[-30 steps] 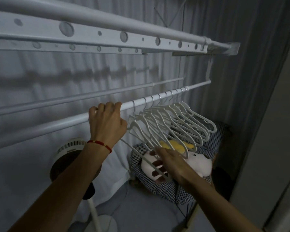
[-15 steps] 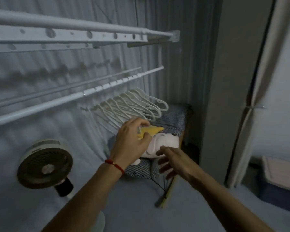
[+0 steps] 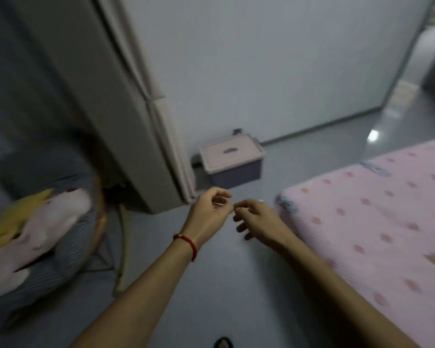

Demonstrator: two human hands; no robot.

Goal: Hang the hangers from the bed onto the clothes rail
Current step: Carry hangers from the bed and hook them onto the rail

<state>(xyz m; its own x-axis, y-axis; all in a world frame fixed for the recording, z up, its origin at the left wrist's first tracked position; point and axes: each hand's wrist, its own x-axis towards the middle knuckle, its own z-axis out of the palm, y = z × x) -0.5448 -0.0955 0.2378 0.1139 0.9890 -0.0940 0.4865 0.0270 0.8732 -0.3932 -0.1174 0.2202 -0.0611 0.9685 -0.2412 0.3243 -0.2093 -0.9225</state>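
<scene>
Pink bed (image 3: 377, 209) just right of both hands, left hand (image 3: 207, 213), right hand (image 3: 258, 218), grips loosely curled, empty

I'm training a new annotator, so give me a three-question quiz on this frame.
1. True or false: the left hand with the red string bracelet grips a hanger.
2. Which lies right of the right hand? A) pink dotted bed B) lidded purple storage box C) white and yellow plush toy
3. Fill in: the storage box stands on the grey ___.

Key: 1 false, both hands are empty, fingers loosely curled; 2 A; 3 floor.
</scene>
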